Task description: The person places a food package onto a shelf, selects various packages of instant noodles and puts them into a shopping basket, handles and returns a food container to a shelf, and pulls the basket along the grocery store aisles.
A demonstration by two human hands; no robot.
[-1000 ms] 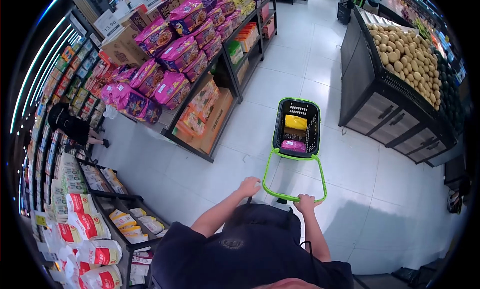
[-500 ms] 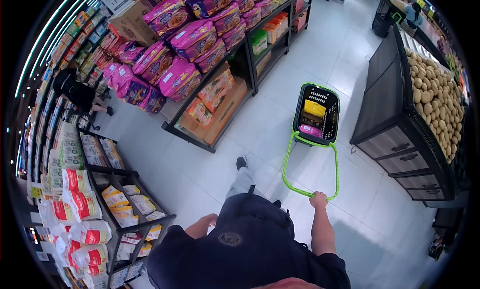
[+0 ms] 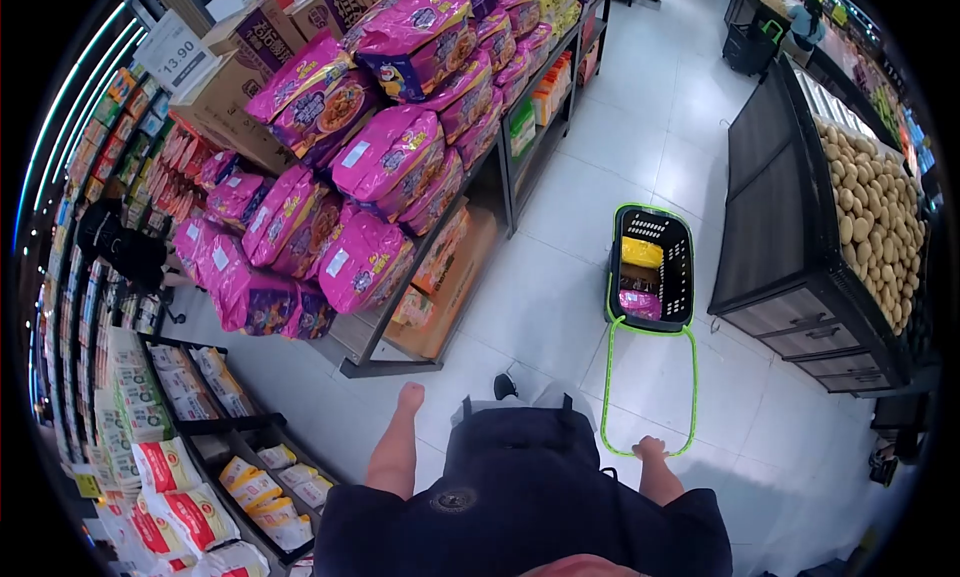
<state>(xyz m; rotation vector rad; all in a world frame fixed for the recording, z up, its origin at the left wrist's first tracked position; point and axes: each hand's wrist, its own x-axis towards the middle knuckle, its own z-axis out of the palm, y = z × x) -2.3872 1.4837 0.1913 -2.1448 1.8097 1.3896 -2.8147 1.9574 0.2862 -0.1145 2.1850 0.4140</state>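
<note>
A black basket (image 3: 651,267) with a green rim stands on the floor ahead and right. Inside it lie a yellow pack (image 3: 641,252), something brown and a pink-purple pack (image 3: 640,304). Its long green handle (image 3: 694,387) reaches back toward me, and my right hand (image 3: 650,446) is closed round the near end. My left hand (image 3: 411,397) hangs in front of the shelf's lower corner, touching nothing; its fingers look curled in, with nothing seen in them. Nearest to it is the shelf with purple noodle packs (image 3: 390,162).
A dark stand (image 3: 775,217) heaped with potatoes (image 3: 875,212) is at the right. Bagged goods (image 3: 185,492) fill a rack at the lower left. One person in black (image 3: 125,242) is at the far left, another person (image 3: 806,22) at the back right beside dark baskets (image 3: 750,49).
The noodle shelf has come nearer. My left hand has swung forward from beside my body. The basket sits lower and slightly further right in view, its handle still in my right hand.
</note>
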